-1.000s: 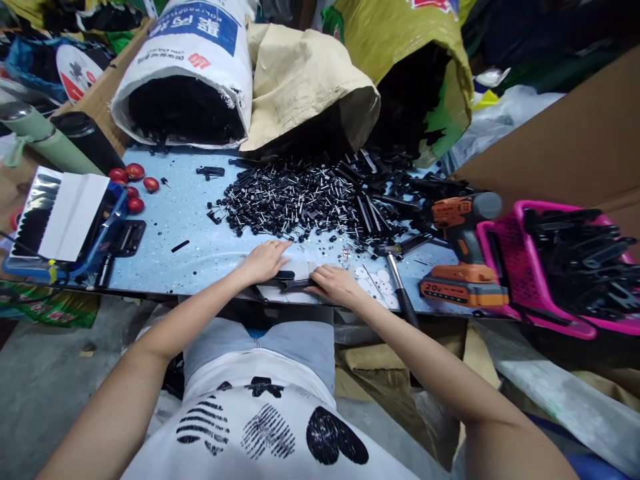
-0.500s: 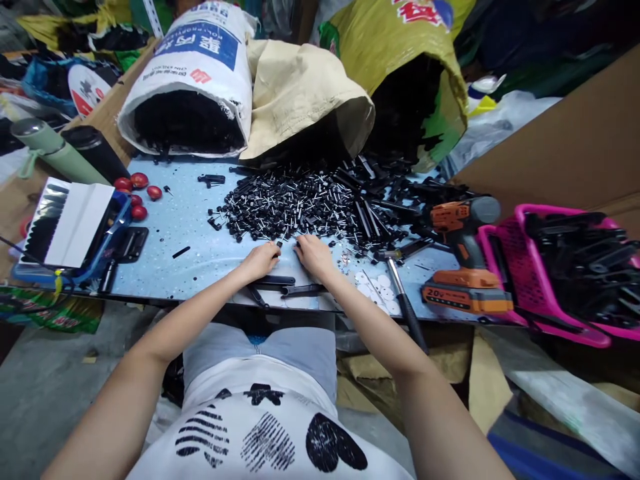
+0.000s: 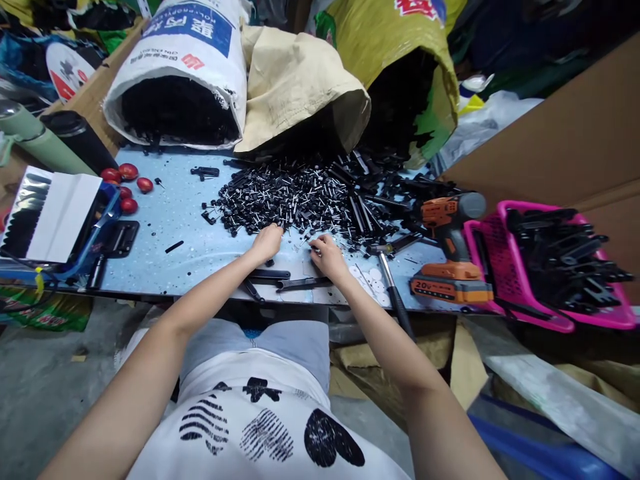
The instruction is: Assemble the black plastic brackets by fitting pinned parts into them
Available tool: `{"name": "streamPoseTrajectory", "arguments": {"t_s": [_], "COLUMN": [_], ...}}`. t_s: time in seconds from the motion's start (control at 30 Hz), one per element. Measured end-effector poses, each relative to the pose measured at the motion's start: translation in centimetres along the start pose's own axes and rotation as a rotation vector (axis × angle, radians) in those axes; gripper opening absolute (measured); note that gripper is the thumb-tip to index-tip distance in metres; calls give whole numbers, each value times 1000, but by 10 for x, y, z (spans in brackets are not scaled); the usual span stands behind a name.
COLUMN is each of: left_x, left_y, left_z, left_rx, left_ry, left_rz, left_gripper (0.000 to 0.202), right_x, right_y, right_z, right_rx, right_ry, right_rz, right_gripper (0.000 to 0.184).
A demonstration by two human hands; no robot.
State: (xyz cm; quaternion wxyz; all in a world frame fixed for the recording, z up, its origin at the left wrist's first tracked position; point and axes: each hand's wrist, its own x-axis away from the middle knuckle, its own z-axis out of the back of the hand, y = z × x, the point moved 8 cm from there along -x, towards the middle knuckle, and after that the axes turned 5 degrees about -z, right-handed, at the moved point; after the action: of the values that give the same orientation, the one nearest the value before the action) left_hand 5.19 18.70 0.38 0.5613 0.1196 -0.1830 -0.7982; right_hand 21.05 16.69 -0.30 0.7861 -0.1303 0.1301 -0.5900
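Landmark = pile of small black pin parts (image 3: 285, 197), mid-table (image 3: 175, 210).

Left hand (image 3: 268, 243): fingertips bunched at the pile's near edge. Can't tell if it's gripping a part; fingertips too small to read.

Right hand (image 3: 329, 257): just nearside of the pile, slightly right of its middle, fingers curled, pinching a small dark piece (image 3: 315, 249) at the tips.

Nearside of pile, between the forearms: long black bars (image 3: 270, 274) lying flat by the table edge, apart from the pile. White discs (image 3: 379, 287) to their right, also nearside of pile.

Right of pile: hammer (image 3: 395, 293), handle over table edge; then orange drill (image 3: 449, 248) standing on its battery; then pink basket (image 3: 517, 260) full of black parts.

Left of pile: loose black strip (image 3: 175, 247), red fruit (image 3: 129, 172) further up.

Behind pile: white sack (image 3: 173, 57), beige sack (image 3: 295, 80), yellow sack (image 3: 380, 40), mouths facing it.
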Motion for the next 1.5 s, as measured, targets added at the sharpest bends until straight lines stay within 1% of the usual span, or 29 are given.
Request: {"name": "streamPoseTrajectory", "arguments": {"t_s": [0.07, 0.1, 0.17, 0.2, 0.27, 0.33, 0.4, 0.47, 0.53, 0.6, 0.77, 0.9, 1.0, 1.13, 1.27, 1.33, 1.4, 1.5], "left_x": [18, 31, 64, 81, 114, 139, 153, 158, 159, 158, 154, 152, 149, 148, 149, 152, 156, 159], "left_y": [-8, -16, -38, -51, -71, -80, -80, -78, -76, -76, -74, -84, -91, -95, -88, -84, -81, -74], "left_z": [17, 27, 43, 46, 43, 33, 21, 12, 9, 11, 11, 8, -1, -3, 1, 2, 3, 7], "left_rx": [108, 211, 497, 644, 905, 1125, 1273, 1330, 1314, 1261, 1104, 983, 931, 827, 772, 735, 694, 610], "left_ry": [88, 152, 282, 323, 372, 386, 372, 356, 374, 393, 325, 375, 340, 300, 265, 264, 273, 299], "left_rz": [4, 21, 116, 186, 331, 449, 528, 567, 571, 562, 505, 464, 445, 434, 380, 354, 345, 317], "left_gripper": [18, 18, 18, 21, 30, 41, 49, 52, 52, 51, 45, 40, 41, 39, 35, 32, 31, 32], "right_x": [9, 14, 24, 28, 35, 40, 43, 47, 51, 53, 52, 48, 47, 47, 56, 57, 51, 28], "right_y": [-8, -14, -27, -35, -50, -64, -76, -87, -96, -102, -105, -101, -100, -103, -104, -101, -97, -97], "right_z": [9, 14, 22, 25, 27, 28, 29, 30, 30, 30, 30, 30, 27, 18, 10, 10, 10, 2], "right_rx": [-152, -242, -413, -475, -523, -478, -369, -224, -93, -25, -34, -48, -56, 34, 111, 92, 57, 15], "right_ry": [3, -7, -54, -86, -149, -187, -188, -182, -191, -209, -216, -207, -228, -249, -269, -271, -296, -314], "right_rz": [39, 50, 59, 65, 95, 148, 212, 277, 319, 338, 359, 374, 395, 400, 424, 399, 346, 222], "right_gripper": [26, 24, 22, 21, 18, 13, 11, 13, 16, 18, 15, 15, 16, 18, 22, 24, 23, 29]}}
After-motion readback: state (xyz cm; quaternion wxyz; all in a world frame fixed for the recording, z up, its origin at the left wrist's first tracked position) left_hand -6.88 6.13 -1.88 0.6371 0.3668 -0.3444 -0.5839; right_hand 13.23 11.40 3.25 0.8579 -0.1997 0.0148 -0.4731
